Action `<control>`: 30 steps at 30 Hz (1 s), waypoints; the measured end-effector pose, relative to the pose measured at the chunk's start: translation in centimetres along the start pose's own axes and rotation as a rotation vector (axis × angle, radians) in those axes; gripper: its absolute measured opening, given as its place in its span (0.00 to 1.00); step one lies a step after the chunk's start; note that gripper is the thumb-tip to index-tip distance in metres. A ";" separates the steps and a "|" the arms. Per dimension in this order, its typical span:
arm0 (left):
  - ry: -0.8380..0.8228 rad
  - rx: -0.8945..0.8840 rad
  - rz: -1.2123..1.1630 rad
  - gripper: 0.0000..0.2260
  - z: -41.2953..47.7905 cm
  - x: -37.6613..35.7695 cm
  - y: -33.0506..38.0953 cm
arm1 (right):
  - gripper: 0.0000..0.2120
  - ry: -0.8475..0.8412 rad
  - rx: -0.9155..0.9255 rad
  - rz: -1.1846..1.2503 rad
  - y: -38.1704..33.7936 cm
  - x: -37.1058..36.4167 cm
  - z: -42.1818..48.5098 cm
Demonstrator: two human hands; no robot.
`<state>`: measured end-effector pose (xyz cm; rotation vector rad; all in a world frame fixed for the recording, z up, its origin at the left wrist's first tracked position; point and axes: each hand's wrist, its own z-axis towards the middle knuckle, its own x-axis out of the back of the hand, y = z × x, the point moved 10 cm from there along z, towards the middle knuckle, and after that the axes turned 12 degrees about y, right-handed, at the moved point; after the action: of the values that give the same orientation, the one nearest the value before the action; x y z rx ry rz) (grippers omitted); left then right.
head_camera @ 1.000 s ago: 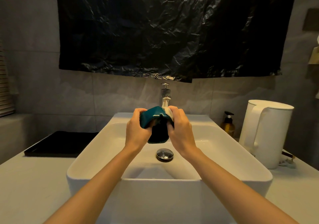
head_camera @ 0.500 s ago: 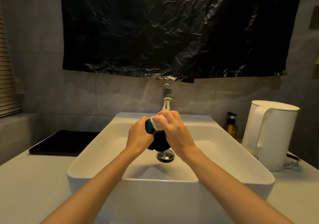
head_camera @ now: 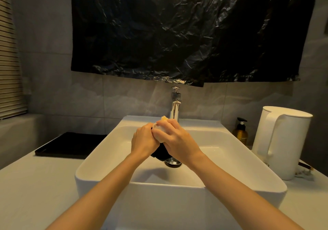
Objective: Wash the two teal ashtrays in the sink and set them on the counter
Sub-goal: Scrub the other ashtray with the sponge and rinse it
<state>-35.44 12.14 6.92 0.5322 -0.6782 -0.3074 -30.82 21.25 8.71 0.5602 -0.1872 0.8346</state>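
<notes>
Above the white sink basin my two hands meet under the chrome tap. My left hand grips a teal ashtray; only its dark lower part shows below the hands. My right hand holds a pale sponge pressed against the ashtray, with a yellowish corner sticking out above my fingers. A second ashtray is not in sight.
A drain plug sits in the basin floor just below the hands. A black tray lies on the counter to the left. A white kettle and an amber pump bottle stand on the right. A black plastic sheet hangs on the wall.
The ashtray showed clearly teal between my hands a second ago. My right hand has moved with the sponge over its top, and now most of the ashtray is covered.
</notes>
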 end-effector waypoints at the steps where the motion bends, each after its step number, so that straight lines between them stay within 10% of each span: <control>1: 0.005 0.004 -0.012 0.08 0.0 0.1 0.0 | 0.15 0.003 -0.023 0.002 0.4 0.0 0.0; 10: -0.002 -0.040 -0.011 0.09 -0.4 0.3 0.8 | 0.15 0.007 -0.082 0.088 0.5 -0.1 -0.1; 16: 0.040 0.057 -0.091 0.17 0.1 1.2 -0.6 | 0.21 0.048 -0.436 0.096 5.8 0.2 -2.4; 23: 0.022 -0.021 -0.088 0.09 -0.3 0.3 0.5 | 0.17 0.031 -0.183 0.057 1.7 -0.4 -0.2; 30: 0.041 0.119 -0.167 0.16 0.3 0.8 -1.1 | 0.22 0.049 -0.415 0.119 4.6 0.2 -2.0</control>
<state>-35.19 10.77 6.95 0.7085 -0.6162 -0.4134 -34.27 24.94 8.93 0.1403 -0.3417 0.8933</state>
